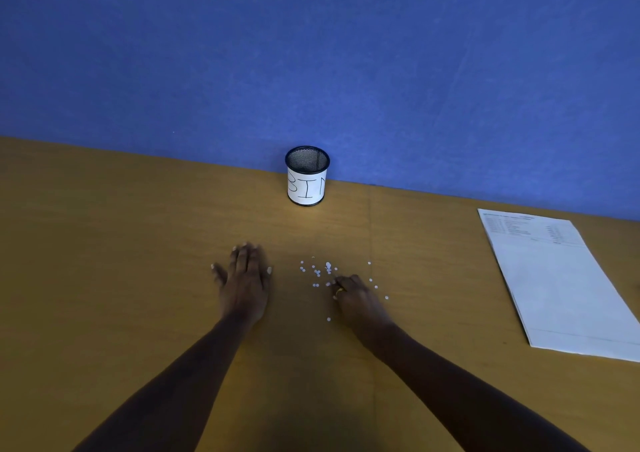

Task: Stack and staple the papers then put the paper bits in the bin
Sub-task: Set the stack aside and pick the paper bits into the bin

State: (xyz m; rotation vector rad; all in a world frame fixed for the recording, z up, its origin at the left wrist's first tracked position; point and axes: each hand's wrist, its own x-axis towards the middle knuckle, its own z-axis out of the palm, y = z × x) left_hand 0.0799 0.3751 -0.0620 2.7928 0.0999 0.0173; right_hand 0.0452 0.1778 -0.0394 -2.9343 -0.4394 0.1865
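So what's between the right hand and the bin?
Head view: scattered paper bits just ahead of the right hand, then bare desk up to the bin.

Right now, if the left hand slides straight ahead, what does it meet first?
Likely the blue wall: the left hand points just left of the bin, over bare table, though depth is unclear.

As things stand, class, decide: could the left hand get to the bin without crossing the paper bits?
Probably yes. The left hand lies flat on bare table, left of the paper bits, and the bin stands beyond it by the blue wall with nothing between.
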